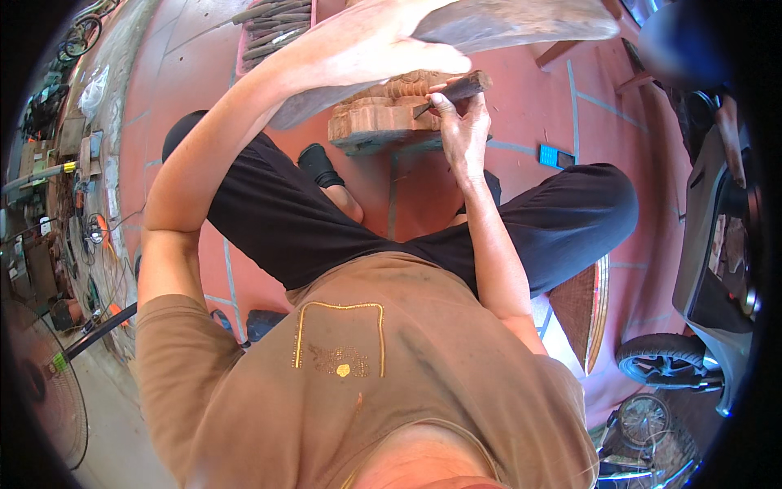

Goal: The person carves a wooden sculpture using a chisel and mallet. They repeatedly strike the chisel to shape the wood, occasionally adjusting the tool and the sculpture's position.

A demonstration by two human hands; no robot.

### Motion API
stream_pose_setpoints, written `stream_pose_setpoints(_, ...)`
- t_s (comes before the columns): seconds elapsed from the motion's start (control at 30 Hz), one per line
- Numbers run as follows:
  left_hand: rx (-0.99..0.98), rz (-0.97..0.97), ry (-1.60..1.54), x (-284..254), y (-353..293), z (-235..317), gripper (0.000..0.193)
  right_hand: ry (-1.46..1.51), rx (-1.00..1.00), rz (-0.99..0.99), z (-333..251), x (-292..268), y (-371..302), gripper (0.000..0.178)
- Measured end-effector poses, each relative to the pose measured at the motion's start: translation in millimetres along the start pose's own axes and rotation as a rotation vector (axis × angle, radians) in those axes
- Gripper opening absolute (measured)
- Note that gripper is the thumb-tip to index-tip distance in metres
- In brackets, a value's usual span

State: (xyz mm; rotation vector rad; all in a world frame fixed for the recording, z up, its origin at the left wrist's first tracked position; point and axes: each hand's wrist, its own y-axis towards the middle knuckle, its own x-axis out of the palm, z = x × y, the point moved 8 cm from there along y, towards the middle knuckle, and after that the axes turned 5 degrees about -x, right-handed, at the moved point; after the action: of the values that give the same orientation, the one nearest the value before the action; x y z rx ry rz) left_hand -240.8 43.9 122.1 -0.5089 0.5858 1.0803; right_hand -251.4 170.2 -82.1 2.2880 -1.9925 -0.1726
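My left hand (391,50) is raised at the top of the view, closed round a long grey-brown wooden mallet (521,23). Motion blurs the mallet, and its full shape runs past the upper edge. In my right hand (466,130) is a chisel (467,86) with a dark wooden handle, held at a slant. Its blade points down and left onto a carved wooden block (366,122), which sits on the floor in front of me. The mallet and my left forearm cover part of the carving's far side.
Beyond the block, a pink tray (241,61) holds several chisels. A blue phone (556,156) lies on the red tiled floor (521,106) to the right. A motorbike (709,269) stands at far right, a fan (45,391) at far left. Tools and cables clutter the left side.
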Motion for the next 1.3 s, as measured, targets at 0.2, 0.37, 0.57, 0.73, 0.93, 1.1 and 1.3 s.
stream_pose_setpoints(0.2,-0.092,-0.137,0.518,36,9,-37,0.070,-0.099,-0.059,0.076,-6,-1,-1,0.023)
stream_pose_setpoints(0.37,0.092,0.008,0.446,22,16,-20,0.068,0.050,-0.004,-0.018,3,4,1,0.029)
stream_pose_setpoints(0.57,-0.057,0.026,0.274,19,20,-8,0.067,-0.084,-0.077,0.010,1,-2,-2,0.026)
stream_pose_setpoints(0.73,-0.058,-0.223,0.487,12,12,-20,0.071,-0.051,-0.133,0.036,-5,3,-3,0.026)
stream_pose_setpoints(0.93,-0.087,-0.066,0.336,-8,3,-47,0.072,0.296,0.218,0.059,26,-3,5,0.021)
stream_pose_setpoints(1.1,-0.326,0.000,0.186,-3,-9,-71,0.069,0.356,0.242,0.026,35,-11,8,0.020)
stream_pose_setpoints(1.3,-0.363,0.131,-0.048,11,-25,-111,0.071,0.448,0.223,-0.023,30,-4,-11,0.021)
